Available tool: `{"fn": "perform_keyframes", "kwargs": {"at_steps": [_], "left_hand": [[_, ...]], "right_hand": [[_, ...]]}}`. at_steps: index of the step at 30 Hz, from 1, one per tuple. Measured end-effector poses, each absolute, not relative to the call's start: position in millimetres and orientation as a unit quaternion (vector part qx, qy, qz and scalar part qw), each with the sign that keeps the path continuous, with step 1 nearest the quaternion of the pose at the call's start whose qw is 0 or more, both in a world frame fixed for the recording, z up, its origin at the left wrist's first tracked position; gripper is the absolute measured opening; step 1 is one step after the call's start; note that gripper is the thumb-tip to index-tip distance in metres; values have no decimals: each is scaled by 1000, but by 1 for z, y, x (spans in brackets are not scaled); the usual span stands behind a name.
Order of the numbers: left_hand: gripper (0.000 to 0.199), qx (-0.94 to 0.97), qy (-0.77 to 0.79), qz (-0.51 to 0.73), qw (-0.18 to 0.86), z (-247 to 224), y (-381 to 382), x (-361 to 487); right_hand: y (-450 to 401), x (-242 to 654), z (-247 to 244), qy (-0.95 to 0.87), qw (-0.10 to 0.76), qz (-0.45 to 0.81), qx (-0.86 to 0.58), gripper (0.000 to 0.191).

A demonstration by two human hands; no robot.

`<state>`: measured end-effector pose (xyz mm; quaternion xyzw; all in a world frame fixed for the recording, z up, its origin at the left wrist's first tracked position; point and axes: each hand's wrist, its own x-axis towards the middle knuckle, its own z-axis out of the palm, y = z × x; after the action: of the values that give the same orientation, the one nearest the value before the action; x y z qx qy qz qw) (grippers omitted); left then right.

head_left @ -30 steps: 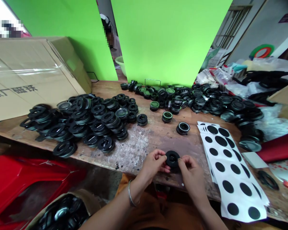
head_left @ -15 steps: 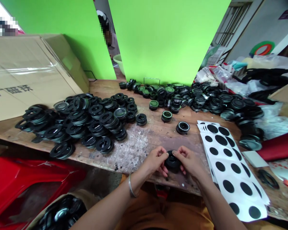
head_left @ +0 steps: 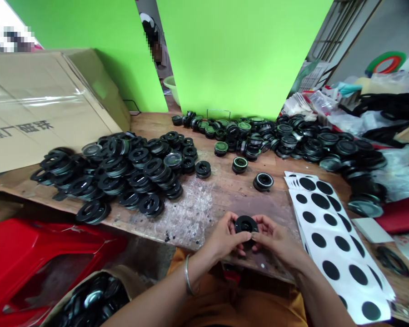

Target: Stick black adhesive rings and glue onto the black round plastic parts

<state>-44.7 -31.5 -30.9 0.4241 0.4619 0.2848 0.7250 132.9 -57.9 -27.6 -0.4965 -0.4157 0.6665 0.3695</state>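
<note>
A black ring-shaped part (head_left: 246, 223) is held near the front edge of the wooden table. My left hand (head_left: 229, 236) grips its left side, with the thumb on the near rim. On the other side my right hand (head_left: 267, 235) grips it too, and both thumb tips meet at the near rim. Beyond the hands stand a part with a pale ring (head_left: 263, 181) and one with a greenish ring (head_left: 240, 165). Right of my right hand lie white sheets with black round stickers (head_left: 318, 240).
A large heap of black ring parts (head_left: 112, 170) covers the table's left. More round parts (head_left: 288, 141) line the back below a green board (head_left: 238, 54). A cardboard box (head_left: 37, 104) stands back left, a red stool (head_left: 27, 254) front left. Plastic bags (head_left: 388, 168) lie right.
Both thumbs have moved from the far side of the black ring part to its near rim, and its ring face now shows more fully. The view has shifted slightly.
</note>
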Motion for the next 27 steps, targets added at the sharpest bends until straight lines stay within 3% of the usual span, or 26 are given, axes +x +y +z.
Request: {"fn": "perform_keyframes", "kwargs": {"at_steps": [8,18,23,27], "left_hand": [[37,339,473,307,754,-26,-12,-42],[14,281,505,576,578,21,106,-92],[22,265,497,617,549,14,107,-89],[45,301,489,618,537,7,67,-64]], "right_hand": [[-68,121,-34,-395,439,566,-575,56],[-129,181,-18,-424,414,481,-645,34],[-117,245,-13,-415,415,313,-747,35],[-86,291,-28,-425,328,124,-835,44]]}}
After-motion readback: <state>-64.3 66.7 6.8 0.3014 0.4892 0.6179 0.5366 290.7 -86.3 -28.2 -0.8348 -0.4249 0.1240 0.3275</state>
